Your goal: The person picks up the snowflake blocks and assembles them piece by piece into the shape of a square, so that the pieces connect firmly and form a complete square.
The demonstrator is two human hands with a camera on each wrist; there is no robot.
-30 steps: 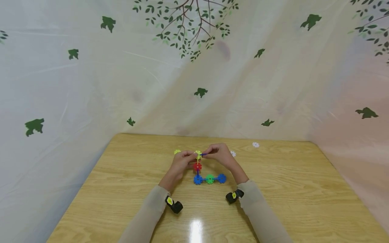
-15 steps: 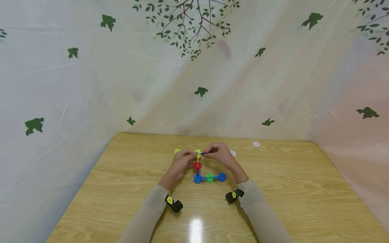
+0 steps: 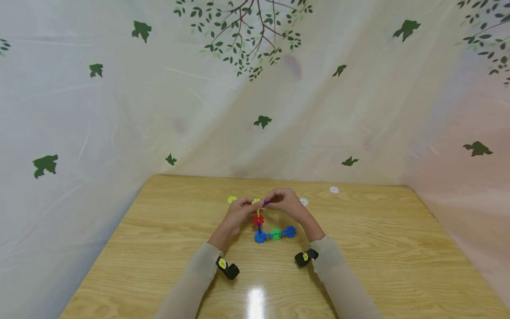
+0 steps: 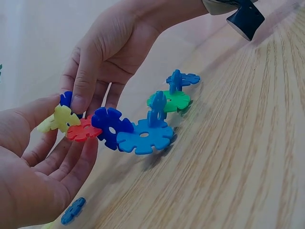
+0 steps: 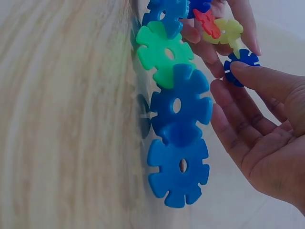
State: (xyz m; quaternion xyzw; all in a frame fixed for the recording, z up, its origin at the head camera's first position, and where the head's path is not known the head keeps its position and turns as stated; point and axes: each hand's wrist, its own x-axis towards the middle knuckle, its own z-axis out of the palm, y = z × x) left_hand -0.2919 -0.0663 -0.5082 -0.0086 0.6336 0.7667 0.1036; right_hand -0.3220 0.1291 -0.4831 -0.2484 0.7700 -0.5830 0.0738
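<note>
Notched plastic snowflake discs are joined in an L-shaped chain. Its lower row has a blue disc (image 3: 291,231), a green disc (image 3: 276,234) and a blue corner disc (image 3: 260,237), with upright blue discs between them. From the corner, a dark blue disc (image 4: 110,128) links to a red disc (image 3: 258,220) and then yellow discs (image 4: 64,118). My left hand (image 3: 237,212) pinches the yellow end, thumb on top. My right hand (image 3: 287,203) pinches a dark blue disc (image 5: 241,67) between thumb and fingers, its edge against the yellow disc's edge.
Behind my left hand lies a loose yellow disc (image 3: 232,200). Two white discs, one nearer (image 3: 304,202) and one farther (image 3: 334,190), lie to the right at the back of the wooden table (image 3: 382,248). A loose blue disc (image 4: 74,211) shows in the left wrist view.
The chain has turned slightly, its right end tipping farther away. My left thumb covers more of the yellow disc, and the dark blue disc in my right hand has shifted a little.
</note>
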